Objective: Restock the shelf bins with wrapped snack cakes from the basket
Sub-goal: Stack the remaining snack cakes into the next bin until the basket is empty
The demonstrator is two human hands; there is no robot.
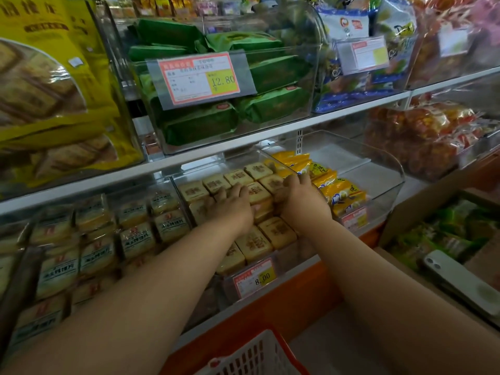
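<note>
Two hands, left hand [230, 203] and right hand [300, 197], grips spread, press square snack cakes [254, 243] in one bin [300, 250].

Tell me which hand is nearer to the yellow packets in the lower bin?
Right. The right hand rests on the square cakes at the divider, right beside the yellow packets. The left hand lies further left on the same cakes.
</note>
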